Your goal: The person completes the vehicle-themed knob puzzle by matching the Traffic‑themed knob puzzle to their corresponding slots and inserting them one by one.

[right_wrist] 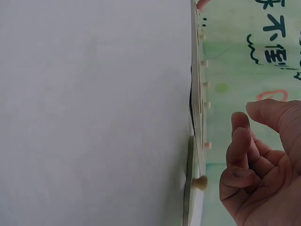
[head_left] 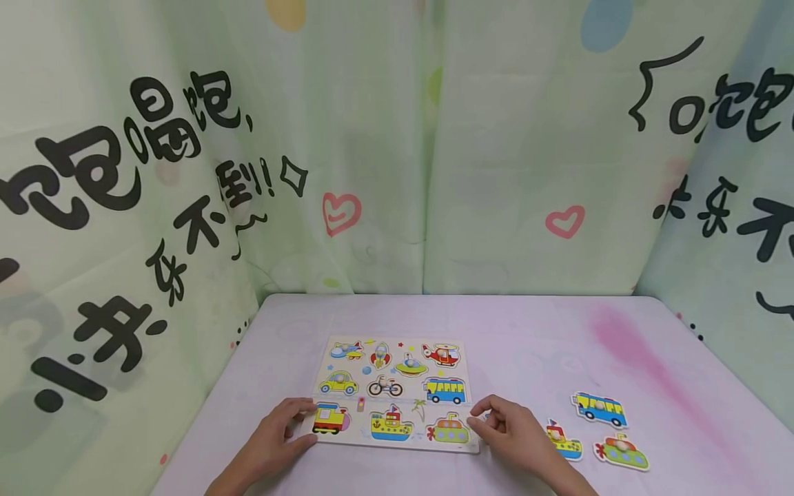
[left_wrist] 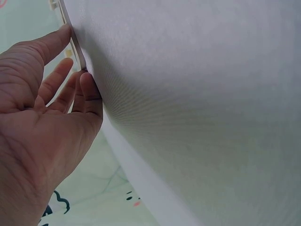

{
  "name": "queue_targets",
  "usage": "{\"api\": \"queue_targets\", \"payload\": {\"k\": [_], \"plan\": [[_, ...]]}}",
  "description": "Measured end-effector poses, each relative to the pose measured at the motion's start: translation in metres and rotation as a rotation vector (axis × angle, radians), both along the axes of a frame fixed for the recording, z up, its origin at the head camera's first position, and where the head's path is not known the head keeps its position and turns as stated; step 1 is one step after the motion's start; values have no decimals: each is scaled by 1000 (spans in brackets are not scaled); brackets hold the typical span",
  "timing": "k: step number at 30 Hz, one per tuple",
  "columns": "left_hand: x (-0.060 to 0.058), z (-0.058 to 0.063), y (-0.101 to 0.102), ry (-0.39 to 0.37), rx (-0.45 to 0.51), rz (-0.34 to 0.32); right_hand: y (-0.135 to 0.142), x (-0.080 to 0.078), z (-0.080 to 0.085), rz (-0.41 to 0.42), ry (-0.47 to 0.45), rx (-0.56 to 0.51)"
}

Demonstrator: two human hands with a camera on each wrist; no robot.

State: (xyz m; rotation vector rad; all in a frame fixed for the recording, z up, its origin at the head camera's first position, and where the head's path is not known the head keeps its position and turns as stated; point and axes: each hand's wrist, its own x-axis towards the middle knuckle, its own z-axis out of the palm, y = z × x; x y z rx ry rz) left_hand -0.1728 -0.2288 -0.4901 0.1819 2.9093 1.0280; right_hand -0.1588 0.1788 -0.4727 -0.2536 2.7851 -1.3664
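Note:
A white puzzle board [head_left: 347, 448] printed with vehicles lies on the table. My left hand [head_left: 282, 437] holds its near left corner, thumb at the front and fingers along the left side; the left wrist view shows the board's thin edge [left_wrist: 77, 52] between them. My right hand [head_left: 515, 434] hovers by the near right corner, beside the submarine picture [head_left: 451, 428]. In the right wrist view its fingers [right_wrist: 240, 141] are loosely curled, with a gap to the thumb and nothing between them. Below that hand stands out a knob [right_wrist: 200, 182] on a flat wooden piece.
Loose to the right lie a bus piece [head_left: 599, 410], a boat piece [head_left: 564, 442] partly behind my right forearm, and a submarine piece [head_left: 622, 452]. The pale tabletop [head_left: 533, 344] bears a pink smear [head_left: 639, 365]. Printed green curtains [head_left: 384, 138] enclose the back and sides.

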Motion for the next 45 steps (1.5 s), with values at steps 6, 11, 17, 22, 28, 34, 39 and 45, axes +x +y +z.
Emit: {"api": "queue_targets", "payload": {"k": [6,11,17,22,28,34,39,45], "plan": [[1,-1,-1,4,-5,7,21,1,1,-17,-4,56],[3,1,-1,2,-6,10,37,2,-1,-12,19,122],[3,1,-2,3,-4,-3,48,2,-2,-13,27,176],[2,0,-1,-21,-5,6,56,0,1,-53,-4,181],[1,0,0,-16,-2,7,70,-2,7,-134,-27,166],[1,1,1,-1,-12,10,89,-3,9,-187,-72,147],[0,-1,1,5,-14,7,108,-3,4,-261,-95,177],[1,1,1,5,-11,6,126,-2,1,-314,-132,174]]}}
